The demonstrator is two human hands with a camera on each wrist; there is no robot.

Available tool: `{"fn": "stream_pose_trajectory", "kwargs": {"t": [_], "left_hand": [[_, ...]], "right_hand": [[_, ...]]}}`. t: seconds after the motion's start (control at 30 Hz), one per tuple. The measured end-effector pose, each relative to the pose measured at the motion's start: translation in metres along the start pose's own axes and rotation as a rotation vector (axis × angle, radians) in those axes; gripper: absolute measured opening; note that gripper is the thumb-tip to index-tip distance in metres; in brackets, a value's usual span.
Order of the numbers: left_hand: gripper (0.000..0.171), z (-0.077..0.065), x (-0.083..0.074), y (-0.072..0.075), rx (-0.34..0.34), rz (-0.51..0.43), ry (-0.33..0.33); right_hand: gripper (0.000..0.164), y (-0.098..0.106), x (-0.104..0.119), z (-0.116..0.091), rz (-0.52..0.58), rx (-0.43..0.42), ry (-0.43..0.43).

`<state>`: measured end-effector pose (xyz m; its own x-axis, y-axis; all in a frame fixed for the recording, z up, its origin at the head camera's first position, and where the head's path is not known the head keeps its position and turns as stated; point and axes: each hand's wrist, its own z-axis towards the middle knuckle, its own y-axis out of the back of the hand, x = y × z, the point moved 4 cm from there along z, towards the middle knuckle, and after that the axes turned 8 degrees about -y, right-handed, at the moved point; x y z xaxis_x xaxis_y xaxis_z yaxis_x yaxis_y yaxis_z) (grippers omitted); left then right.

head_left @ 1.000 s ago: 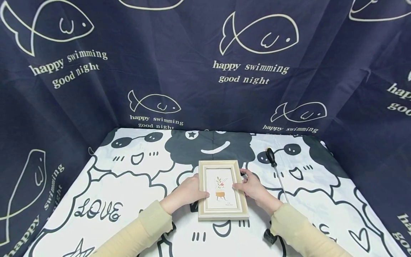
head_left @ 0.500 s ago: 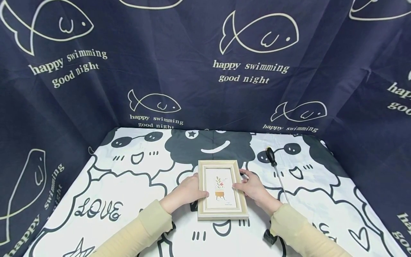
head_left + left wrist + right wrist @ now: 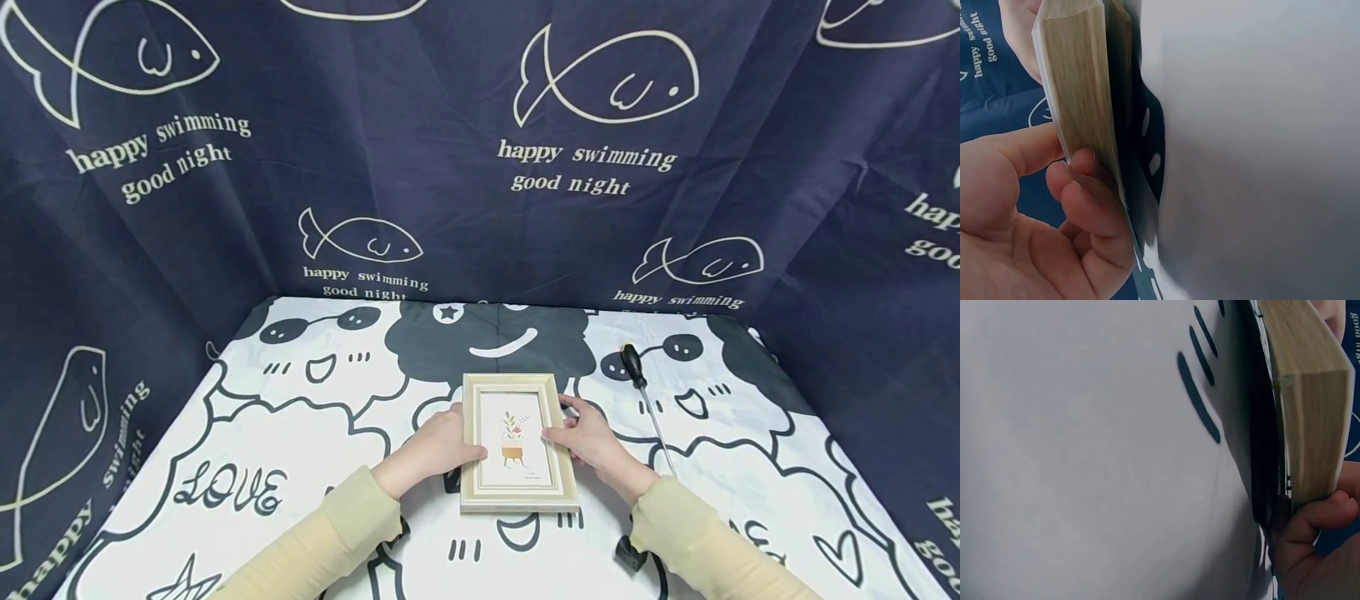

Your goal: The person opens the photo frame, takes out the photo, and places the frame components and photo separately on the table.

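Note:
A cream wooden picture frame (image 3: 525, 475) stands out at the middle of the head view, its front facing up. Behind the glass is a print of a plant in an orange pot. My left hand (image 3: 433, 446) grips the left side, thumb on the front; in the left wrist view its curled fingers (image 3: 1100, 215) press the wooden edge. On the opposite side my right hand (image 3: 600, 450) holds the frame between thumb and fingers. A dark backing (image 3: 1262, 444) shows behind the frame in the right wrist view. The rest of the back is hidden.
A screwdriver (image 3: 633, 367) with a black handle lies right of the frame, its shaft running toward my right forearm. A black-and-white cartoon cloth (image 3: 315, 450) covers the table. Dark blue fish-print curtains (image 3: 465, 158) enclose the back and sides.
The lower end of the picture frame has edged very slightly to the left. Both hands keep the same hold, and the screwdriver stays where it was.

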<state>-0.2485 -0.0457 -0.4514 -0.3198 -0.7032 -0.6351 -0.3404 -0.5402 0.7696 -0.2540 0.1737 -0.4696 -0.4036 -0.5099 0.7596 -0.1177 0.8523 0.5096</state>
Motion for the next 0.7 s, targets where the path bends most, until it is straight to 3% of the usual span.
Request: {"fn": "stream_pose_trajectory", "kwargs": {"t": [0.37,0.7], "left_hand": [[0.065,-0.0010,0.0028,-0.0014,-0.006,-0.006,-0.004],[0.074,0.0004,-0.0012,-0.0040,-0.034,0.075,0.081]], "right_hand": [[0.071,-0.0013,-0.0007,-0.0005,0.007,0.027,0.012],[0.076,-0.0057,-0.0012,0.0005,-0.091,-0.004,0.000]]}}
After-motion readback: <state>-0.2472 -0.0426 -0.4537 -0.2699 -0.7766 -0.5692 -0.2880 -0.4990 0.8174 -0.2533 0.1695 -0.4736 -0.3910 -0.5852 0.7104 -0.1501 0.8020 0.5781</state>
